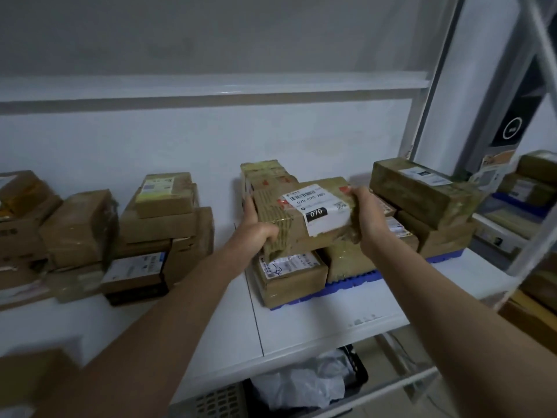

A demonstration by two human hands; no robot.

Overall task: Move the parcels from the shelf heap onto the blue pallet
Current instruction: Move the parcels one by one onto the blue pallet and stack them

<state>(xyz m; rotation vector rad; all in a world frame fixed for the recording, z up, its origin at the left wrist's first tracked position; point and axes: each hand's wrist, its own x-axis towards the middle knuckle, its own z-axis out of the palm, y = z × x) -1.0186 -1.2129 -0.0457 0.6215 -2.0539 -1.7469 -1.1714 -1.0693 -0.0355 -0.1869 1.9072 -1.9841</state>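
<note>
Across the white shelf (316,327), items listed largest first, with clock directions read from the held parcel.

1. Shelf heap (99,233): brown cartons stacked loosely at 9 o'clock, well apart from the pallet. Several lie askew, one dark-sided box at the front edge. These are the parcels yet to be moved, by my reading.

2. Blue pallet (352,280): low ribbed plastic base at 5 to 6 o'clock, only its front rim showing under the load. It already carries a bottom layer of cartons, so the task looks well under way but unfinished.

3. Long taped box (422,191): at 3 o'clock, lying on top of the pallet's right-hand stack, white label uppermost.

4. Held parcel (304,212): taped brown carton bearing a white label marked 070. It is above the pallet's front-left cartons, tilted with the left end lower. Whether its underside touches the box beneath cannot be told. A two-sided hold suits a carton this wide and keeps it level enough to set down squarely on the layer below.

5. Labelled carton (289,276): at 6 o'clock, on the pallet's front-left corner, directly under the held parcel; probably the landing spot.

6. Left hand (259,227): at 8 o'clock, fingers curled round the parcel's left end, thumb on the near face.

7. Right hand (366,212): at 3 o'clock, fingers wrapped over the parcel's right end, clamping it against the left.

8. Bin with white plastic bags (304,384): below the shelf at 6 o'clock.
</note>
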